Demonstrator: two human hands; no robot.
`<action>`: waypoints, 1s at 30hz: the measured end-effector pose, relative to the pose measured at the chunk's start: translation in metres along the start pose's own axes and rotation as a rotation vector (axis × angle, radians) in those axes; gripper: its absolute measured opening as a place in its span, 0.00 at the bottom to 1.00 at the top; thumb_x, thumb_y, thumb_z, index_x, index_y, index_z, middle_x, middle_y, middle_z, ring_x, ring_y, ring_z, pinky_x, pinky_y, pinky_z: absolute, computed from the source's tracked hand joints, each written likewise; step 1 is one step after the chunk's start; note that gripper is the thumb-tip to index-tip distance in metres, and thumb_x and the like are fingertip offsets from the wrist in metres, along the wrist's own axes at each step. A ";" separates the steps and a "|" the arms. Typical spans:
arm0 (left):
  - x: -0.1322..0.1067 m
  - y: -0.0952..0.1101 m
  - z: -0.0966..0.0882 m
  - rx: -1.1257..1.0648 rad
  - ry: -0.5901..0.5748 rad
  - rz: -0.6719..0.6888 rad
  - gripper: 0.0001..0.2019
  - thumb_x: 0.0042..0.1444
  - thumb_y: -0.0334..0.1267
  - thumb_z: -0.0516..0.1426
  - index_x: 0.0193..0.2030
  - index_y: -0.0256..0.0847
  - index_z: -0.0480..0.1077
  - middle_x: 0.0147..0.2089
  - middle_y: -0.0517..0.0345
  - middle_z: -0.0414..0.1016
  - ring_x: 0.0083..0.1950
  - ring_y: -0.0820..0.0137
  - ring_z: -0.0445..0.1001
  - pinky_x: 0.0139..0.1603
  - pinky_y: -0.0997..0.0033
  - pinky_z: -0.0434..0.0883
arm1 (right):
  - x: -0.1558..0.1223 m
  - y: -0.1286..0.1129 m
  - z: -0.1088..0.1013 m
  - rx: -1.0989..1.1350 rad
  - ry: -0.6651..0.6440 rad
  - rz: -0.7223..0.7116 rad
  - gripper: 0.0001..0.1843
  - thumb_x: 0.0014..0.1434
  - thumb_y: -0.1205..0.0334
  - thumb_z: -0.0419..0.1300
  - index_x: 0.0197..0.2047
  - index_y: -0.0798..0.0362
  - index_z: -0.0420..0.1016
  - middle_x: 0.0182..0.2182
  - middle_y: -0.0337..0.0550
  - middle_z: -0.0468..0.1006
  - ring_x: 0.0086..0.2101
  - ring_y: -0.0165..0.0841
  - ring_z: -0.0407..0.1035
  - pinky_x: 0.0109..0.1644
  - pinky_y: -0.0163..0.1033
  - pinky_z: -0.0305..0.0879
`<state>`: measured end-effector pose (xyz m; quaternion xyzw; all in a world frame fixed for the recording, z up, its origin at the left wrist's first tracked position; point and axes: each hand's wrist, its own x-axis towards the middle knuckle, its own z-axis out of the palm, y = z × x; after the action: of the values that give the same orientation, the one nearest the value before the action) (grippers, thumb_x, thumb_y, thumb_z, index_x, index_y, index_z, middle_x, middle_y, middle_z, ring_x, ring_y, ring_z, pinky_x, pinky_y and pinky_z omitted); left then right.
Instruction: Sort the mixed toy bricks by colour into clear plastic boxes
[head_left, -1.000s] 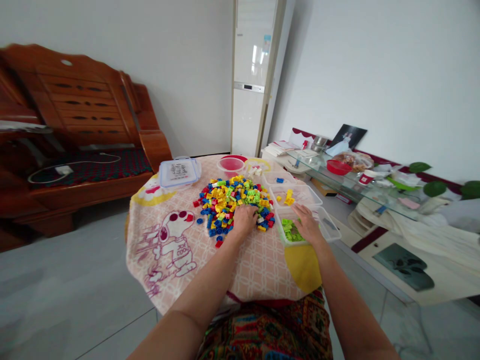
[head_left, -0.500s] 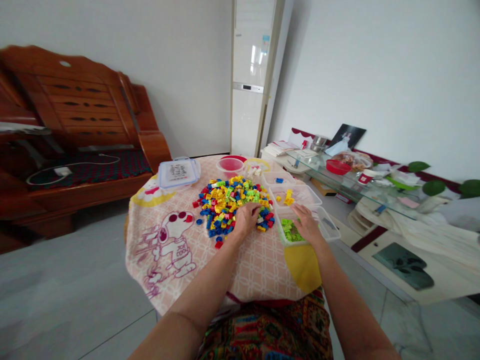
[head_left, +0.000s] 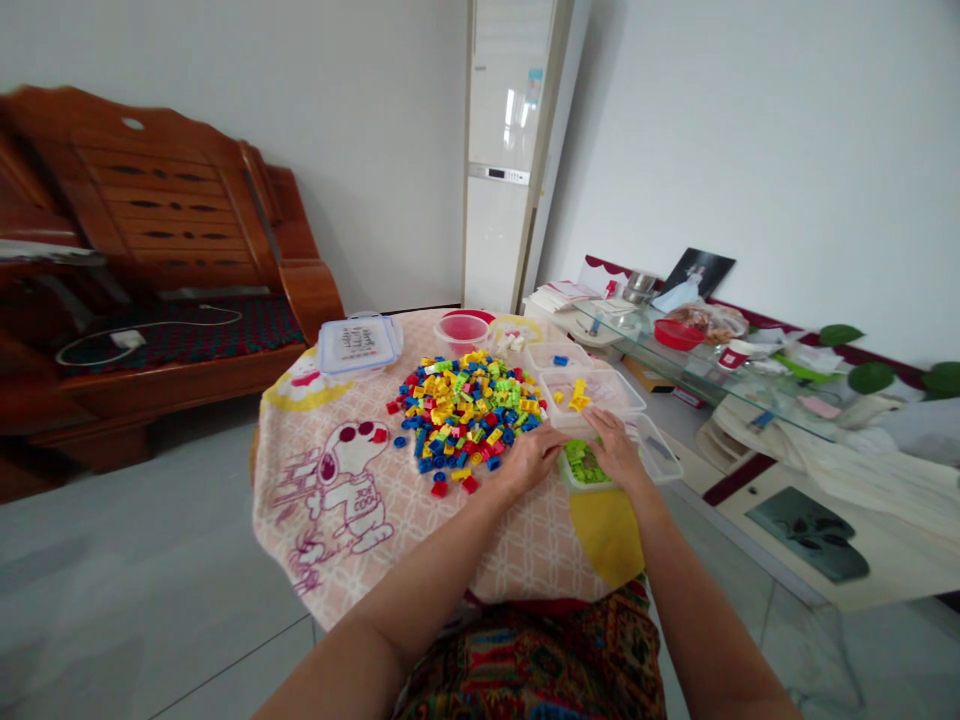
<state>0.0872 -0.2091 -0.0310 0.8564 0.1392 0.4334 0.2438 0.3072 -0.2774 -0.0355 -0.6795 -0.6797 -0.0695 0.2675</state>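
A heap of small red, blue, yellow and green toy bricks (head_left: pixel 465 410) lies on a round table covered by a pink cartoon cloth (head_left: pixel 352 500). My left hand (head_left: pixel 534 457) sits at the heap's right edge beside a clear tub of green bricks (head_left: pixel 583 465), fingers curled toward the tub; what they hold is hidden. My right hand (head_left: pixel 616 448) rests palm down on that tub, fingers stretched forward. Behind it stands a clear tub with yellow bricks (head_left: pixel 592 392), and further back one with a blue brick (head_left: pixel 556 357).
At the table's far side lie a lidded clear box (head_left: pixel 358 344), a red bowl (head_left: pixel 461 328) and a yellow-rimmed bowl (head_left: pixel 514 331). A wooden bench (head_left: pixel 172 290) stands left. A cluttered glass shelf unit (head_left: pixel 697 370) stands right, and a tall white cabinet (head_left: pixel 504 160) at the back.
My left hand has moved right, off the brick heap and over to the edge of the green-brick tub. My right hand has stayed on the tub.
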 end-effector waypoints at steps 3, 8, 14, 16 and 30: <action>0.002 -0.006 -0.006 0.080 0.050 -0.056 0.15 0.63 0.28 0.54 0.52 0.40 0.77 0.49 0.49 0.81 0.52 0.65 0.77 0.55 0.65 0.74 | -0.001 0.000 0.000 0.008 0.006 0.004 0.31 0.61 0.67 0.52 0.67 0.52 0.68 0.66 0.50 0.67 0.67 0.44 0.57 0.73 0.57 0.52; 0.007 -0.018 -0.025 0.342 -0.010 -0.262 0.17 0.63 0.27 0.52 0.52 0.43 0.77 0.52 0.49 0.80 0.54 0.62 0.75 0.59 0.61 0.71 | -0.001 0.000 0.001 0.020 0.016 -0.007 0.32 0.61 0.68 0.52 0.68 0.50 0.67 0.66 0.49 0.67 0.67 0.43 0.56 0.73 0.58 0.52; 0.009 -0.021 -0.034 0.594 -0.215 -0.365 0.22 0.62 0.26 0.51 0.60 0.47 0.72 0.65 0.52 0.72 0.63 0.57 0.67 0.62 0.54 0.64 | 0.001 0.001 0.000 -0.001 -0.004 -0.013 0.33 0.60 0.68 0.52 0.69 0.49 0.66 0.67 0.48 0.67 0.67 0.44 0.57 0.73 0.58 0.52; 0.010 -0.019 -0.034 0.625 -0.251 -0.373 0.22 0.63 0.27 0.51 0.60 0.47 0.72 0.64 0.51 0.72 0.62 0.58 0.67 0.61 0.55 0.64 | 0.001 0.001 0.000 -0.004 -0.008 -0.015 0.33 0.60 0.68 0.52 0.69 0.49 0.66 0.67 0.48 0.67 0.67 0.44 0.56 0.73 0.58 0.52; 0.012 -0.020 -0.039 0.659 -0.274 -0.408 0.18 0.64 0.27 0.51 0.55 0.44 0.75 0.53 0.48 0.78 0.55 0.58 0.70 0.57 0.57 0.65 | -0.001 0.000 0.002 -0.005 0.020 -0.012 0.31 0.61 0.68 0.52 0.68 0.51 0.67 0.66 0.49 0.67 0.67 0.43 0.57 0.73 0.58 0.53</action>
<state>0.0615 -0.1749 -0.0140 0.8933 0.4035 0.1904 0.0538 0.3068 -0.2772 -0.0373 -0.6754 -0.6809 -0.0796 0.2720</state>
